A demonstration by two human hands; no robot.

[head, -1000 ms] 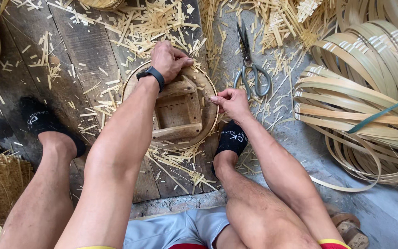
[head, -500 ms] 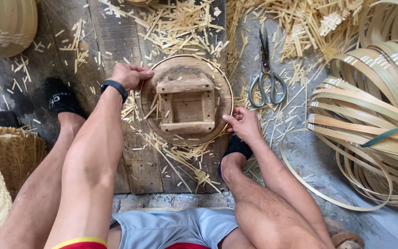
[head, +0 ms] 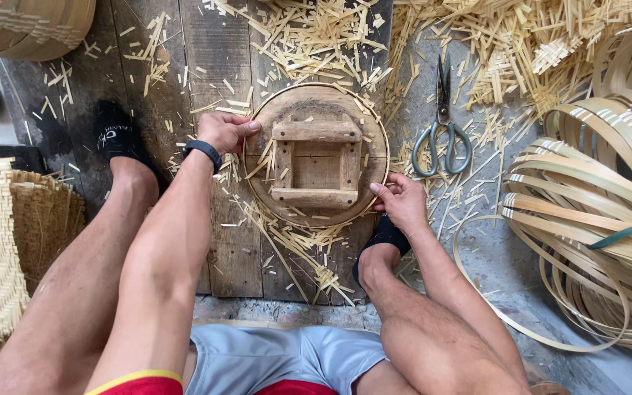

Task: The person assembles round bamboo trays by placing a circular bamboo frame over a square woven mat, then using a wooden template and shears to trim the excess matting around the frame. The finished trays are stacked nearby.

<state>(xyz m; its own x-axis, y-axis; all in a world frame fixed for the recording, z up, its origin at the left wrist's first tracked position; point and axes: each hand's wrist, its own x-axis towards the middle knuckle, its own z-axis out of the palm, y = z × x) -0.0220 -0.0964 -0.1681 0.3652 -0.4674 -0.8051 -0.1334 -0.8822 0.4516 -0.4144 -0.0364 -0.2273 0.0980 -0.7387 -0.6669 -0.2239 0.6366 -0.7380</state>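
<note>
A round wooden form (head: 316, 157) with a square wooden frame on top lies on the plank floor, ringed by a thin bamboo hoop (head: 385, 139). My left hand (head: 224, 132), with a black wristband, grips the hoop at the form's left edge. My right hand (head: 401, 201) pinches the hoop at the lower right edge. My feet in black socks rest on either side of the form.
Scissors (head: 442, 128) lie right of the form among bamboo shavings (head: 316, 33). Coiled bamboo strips (head: 597, 212) pile at the right. Woven baskets (head: 1, 234) sit at the left, another basket (head: 31, 25) at top left.
My left hand slid from the form's top edge round to its left edge. My right hand stayed at the right rim, now lower. The view shifted so the form sits lower in frame.
</note>
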